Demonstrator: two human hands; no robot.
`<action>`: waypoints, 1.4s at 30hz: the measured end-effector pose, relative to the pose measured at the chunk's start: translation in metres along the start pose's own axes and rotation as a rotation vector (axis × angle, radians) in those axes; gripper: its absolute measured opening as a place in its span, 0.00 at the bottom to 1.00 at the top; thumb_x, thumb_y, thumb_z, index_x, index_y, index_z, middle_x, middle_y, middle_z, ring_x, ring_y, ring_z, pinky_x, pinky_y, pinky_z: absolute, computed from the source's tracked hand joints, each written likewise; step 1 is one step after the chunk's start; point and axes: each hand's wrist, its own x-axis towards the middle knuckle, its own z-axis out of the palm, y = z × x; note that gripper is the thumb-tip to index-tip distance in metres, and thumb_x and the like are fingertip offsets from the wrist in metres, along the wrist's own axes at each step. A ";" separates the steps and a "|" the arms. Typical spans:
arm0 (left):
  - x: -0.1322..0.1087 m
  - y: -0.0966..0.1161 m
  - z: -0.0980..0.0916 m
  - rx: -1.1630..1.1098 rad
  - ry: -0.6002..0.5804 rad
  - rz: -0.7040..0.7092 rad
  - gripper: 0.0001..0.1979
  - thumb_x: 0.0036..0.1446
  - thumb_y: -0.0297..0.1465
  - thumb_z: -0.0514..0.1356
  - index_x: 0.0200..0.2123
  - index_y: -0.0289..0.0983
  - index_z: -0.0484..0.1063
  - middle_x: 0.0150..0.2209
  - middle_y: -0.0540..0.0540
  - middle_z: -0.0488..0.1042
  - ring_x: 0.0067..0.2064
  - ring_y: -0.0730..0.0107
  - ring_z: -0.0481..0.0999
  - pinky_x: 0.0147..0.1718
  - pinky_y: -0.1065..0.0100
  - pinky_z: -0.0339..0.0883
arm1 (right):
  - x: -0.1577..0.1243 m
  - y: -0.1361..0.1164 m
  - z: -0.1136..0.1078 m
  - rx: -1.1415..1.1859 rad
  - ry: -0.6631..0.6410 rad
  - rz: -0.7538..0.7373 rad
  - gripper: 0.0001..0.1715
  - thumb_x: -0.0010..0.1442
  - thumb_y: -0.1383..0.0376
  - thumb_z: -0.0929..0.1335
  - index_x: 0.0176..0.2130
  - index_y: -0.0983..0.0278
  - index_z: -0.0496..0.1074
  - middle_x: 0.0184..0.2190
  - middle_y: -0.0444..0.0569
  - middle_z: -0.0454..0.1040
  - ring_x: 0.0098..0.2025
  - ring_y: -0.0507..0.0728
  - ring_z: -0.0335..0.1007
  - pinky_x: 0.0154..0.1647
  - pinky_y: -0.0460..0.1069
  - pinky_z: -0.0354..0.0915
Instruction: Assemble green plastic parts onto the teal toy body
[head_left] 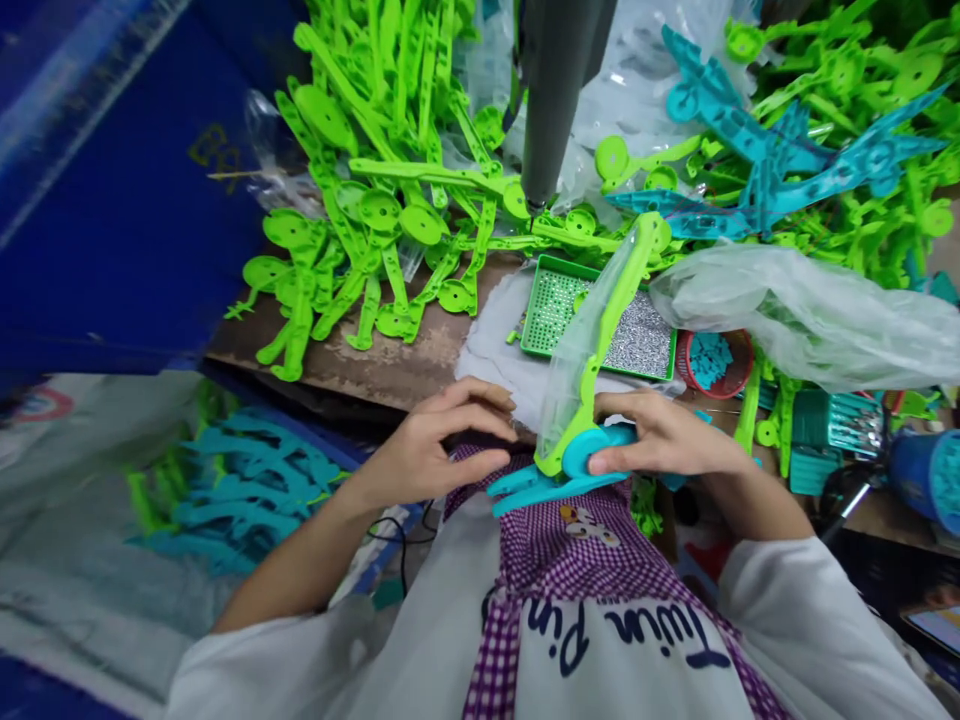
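Observation:
My right hand (660, 435) grips a blue plastic part (559, 485) with a round disc, its thumb pressed on the disc. A long lime-green plastic arm (611, 325) rises from that disc toward the bench, with a clear film bag (574, 355) along its left side. To the left, my left hand (450, 435) hovers empty with fingers curved and apart, short of the blue part's forked end. Just beyond the hands lies a green tray (541, 345) with perforated plastic on one side and many small metal pins on the other.
Piles of lime-green parts (375, 210) cover the bench. Larger blue parts (780, 175) lie back right. A dark grey machine column (555, 100) stands above the bench. Right of the tray is a red bowl (720, 365) of small blue pieces. Finished-looking blue pieces (259, 485) fill a left-hand container.

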 end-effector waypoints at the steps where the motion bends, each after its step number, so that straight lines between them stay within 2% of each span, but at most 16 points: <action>1: -0.003 0.003 -0.002 0.055 0.002 0.061 0.04 0.57 0.30 0.64 0.36 0.39 0.79 0.45 0.42 0.75 0.49 0.66 0.76 0.50 0.66 0.71 | -0.001 -0.001 0.000 -0.006 -0.009 -0.008 0.29 0.57 0.44 0.69 0.40 0.67 0.72 0.29 0.44 0.70 0.29 0.50 0.61 0.29 0.46 0.56; 4: -0.009 0.011 -0.003 0.124 -0.077 0.147 0.09 0.57 0.24 0.61 0.39 0.41 0.79 0.51 0.41 0.72 0.55 0.63 0.73 0.52 0.66 0.70 | -0.002 -0.001 0.003 -0.019 -0.020 -0.039 0.29 0.58 0.44 0.69 0.41 0.68 0.73 0.28 0.43 0.69 0.28 0.49 0.59 0.28 0.45 0.54; 9: -0.012 0.018 -0.004 0.231 -0.266 0.164 0.16 0.56 0.21 0.56 0.42 0.43 0.78 0.63 0.40 0.60 0.64 0.55 0.62 0.60 0.57 0.62 | 0.004 0.005 0.009 -0.039 -0.030 -0.058 0.29 0.58 0.44 0.69 0.43 0.68 0.73 0.26 0.41 0.66 0.26 0.48 0.56 0.26 0.44 0.54; 12: -0.011 0.021 -0.009 0.286 -0.395 0.112 0.20 0.58 0.21 0.53 0.46 0.44 0.77 0.63 0.41 0.61 0.64 0.55 0.61 0.60 0.55 0.61 | 0.008 0.010 0.011 -0.048 -0.054 -0.063 0.30 0.58 0.43 0.68 0.43 0.68 0.73 0.27 0.42 0.68 0.27 0.49 0.58 0.28 0.45 0.56; 15: -0.011 0.027 -0.012 0.295 -0.453 0.001 0.19 0.61 0.23 0.51 0.47 0.45 0.76 0.63 0.44 0.62 0.63 0.57 0.61 0.60 0.55 0.61 | 0.012 0.012 0.012 -0.048 -0.061 -0.074 0.30 0.58 0.44 0.68 0.42 0.68 0.72 0.28 0.43 0.68 0.28 0.50 0.59 0.29 0.45 0.57; 17: -0.014 0.029 -0.011 0.285 -0.451 -0.060 0.16 0.65 0.29 0.51 0.49 0.45 0.75 0.64 0.45 0.61 0.65 0.56 0.59 0.63 0.51 0.55 | 0.013 0.011 0.012 -0.031 -0.056 -0.067 0.29 0.59 0.45 0.68 0.43 0.68 0.72 0.30 0.44 0.70 0.30 0.50 0.62 0.31 0.45 0.58; 19: -0.019 0.029 -0.005 0.259 -0.423 -0.105 0.16 0.65 0.40 0.54 0.51 0.44 0.73 0.65 0.42 0.59 0.67 0.51 0.56 0.65 0.46 0.50 | 0.015 0.011 0.012 -0.009 -0.048 -0.055 0.29 0.59 0.46 0.68 0.44 0.68 0.72 0.32 0.45 0.71 0.32 0.51 0.63 0.33 0.46 0.60; 21: -0.026 0.025 0.003 0.219 -0.363 -0.152 0.25 0.58 0.51 0.59 0.50 0.41 0.73 0.66 0.38 0.56 0.67 0.46 0.55 0.64 0.46 0.52 | 0.017 0.011 0.012 0.001 -0.045 -0.048 0.29 0.59 0.46 0.68 0.45 0.68 0.72 0.33 0.46 0.72 0.32 0.51 0.63 0.33 0.46 0.61; 23: -0.032 0.018 0.012 0.202 -0.288 -0.163 0.29 0.52 0.55 0.62 0.48 0.40 0.74 0.66 0.36 0.53 0.67 0.44 0.55 0.63 0.47 0.55 | 0.018 0.012 0.012 0.000 -0.055 -0.042 0.29 0.59 0.46 0.69 0.45 0.68 0.72 0.33 0.46 0.72 0.32 0.51 0.63 0.34 0.46 0.61; 26: -0.037 0.008 0.020 0.250 -0.226 -0.040 0.26 0.52 0.52 0.64 0.46 0.41 0.75 0.66 0.37 0.53 0.68 0.42 0.53 0.66 0.43 0.47 | 0.019 0.014 0.012 -0.001 -0.080 -0.043 0.28 0.59 0.46 0.69 0.44 0.68 0.72 0.32 0.45 0.71 0.32 0.51 0.63 0.33 0.46 0.60; 29: -0.037 0.002 0.022 0.351 -0.225 0.090 0.21 0.54 0.48 0.64 0.48 0.44 0.75 0.66 0.38 0.54 0.69 0.42 0.50 0.66 0.38 0.39 | 0.019 0.016 0.013 -0.011 -0.071 -0.046 0.28 0.58 0.47 0.69 0.44 0.68 0.72 0.32 0.46 0.71 0.33 0.52 0.64 0.34 0.46 0.61; 32: -0.037 0.001 0.024 0.406 -0.248 0.084 0.19 0.57 0.44 0.63 0.49 0.44 0.74 0.65 0.38 0.57 0.68 0.46 0.54 0.66 0.40 0.45 | 0.021 0.017 0.016 -0.017 -0.054 -0.034 0.28 0.59 0.48 0.69 0.46 0.68 0.72 0.34 0.47 0.73 0.34 0.52 0.65 0.36 0.47 0.61; 34: -0.039 0.001 0.026 0.373 -0.254 0.025 0.17 0.59 0.41 0.62 0.49 0.41 0.75 0.63 0.37 0.59 0.66 0.50 0.59 0.64 0.49 0.56 | 0.022 0.018 0.018 -0.008 -0.066 -0.024 0.28 0.59 0.48 0.69 0.46 0.68 0.72 0.35 0.47 0.73 0.34 0.52 0.66 0.36 0.47 0.62; 36: -0.040 0.001 0.029 0.340 -0.236 -0.026 0.13 0.60 0.37 0.62 0.47 0.40 0.76 0.64 0.37 0.58 0.64 0.52 0.63 0.61 0.55 0.62 | 0.023 0.017 0.018 0.010 -0.074 -0.021 0.27 0.59 0.48 0.69 0.46 0.68 0.72 0.35 0.47 0.74 0.34 0.53 0.66 0.36 0.47 0.62; 42: -0.041 0.001 0.032 0.430 -0.123 0.000 0.11 0.60 0.31 0.61 0.47 0.42 0.78 0.70 0.40 0.48 0.67 0.47 0.58 0.63 0.49 0.57 | 0.026 0.015 0.012 0.008 -0.070 -0.057 0.27 0.60 0.48 0.68 0.45 0.68 0.72 0.32 0.45 0.71 0.32 0.51 0.63 0.34 0.46 0.60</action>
